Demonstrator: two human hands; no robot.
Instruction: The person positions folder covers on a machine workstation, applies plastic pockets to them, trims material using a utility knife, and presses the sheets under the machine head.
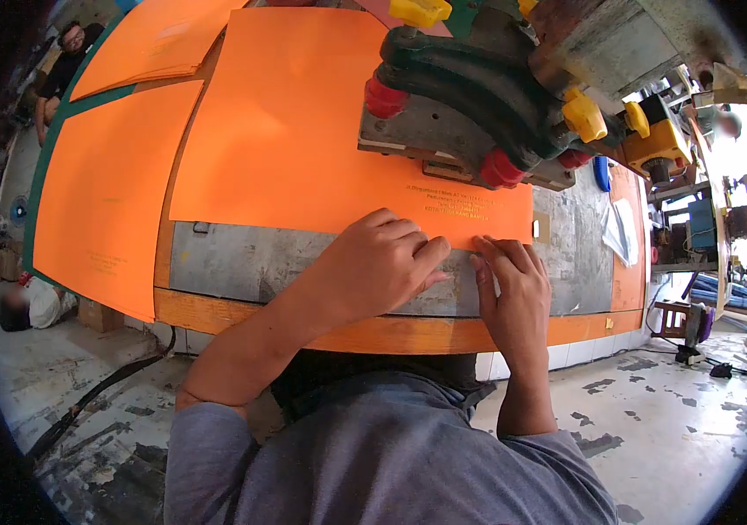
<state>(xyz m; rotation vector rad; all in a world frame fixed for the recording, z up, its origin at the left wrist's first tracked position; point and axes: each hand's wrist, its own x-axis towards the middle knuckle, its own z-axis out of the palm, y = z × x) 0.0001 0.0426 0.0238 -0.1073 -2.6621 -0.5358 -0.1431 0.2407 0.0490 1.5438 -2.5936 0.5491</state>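
Observation:
A large orange sheet (pixel 277 131) with small dark printed lines near its lower right lies under the press on the grey metal bed (pixel 233 262). My left hand (pixel 391 262) is closed at the sheet's near edge, its fingers curled in and the fingertips mostly hidden; what they hold, if anything, I cannot make out. My right hand (pixel 513 280) rests its fingertips on the near edge, just below the print, with the thumb apart from the fingers. The dark green press head (pixel 469 96), with red and yellow knobs, stands over the sheet's right part.
At left lie another printed orange sheet (pixel 119 192) and an orange stack (pixel 154 44). A wooden edge (pixel 356 334) borders the table in front of me. A yellow control box (pixel 658 136) sits at right. Other people are at far left, one sitting and one near the floor.

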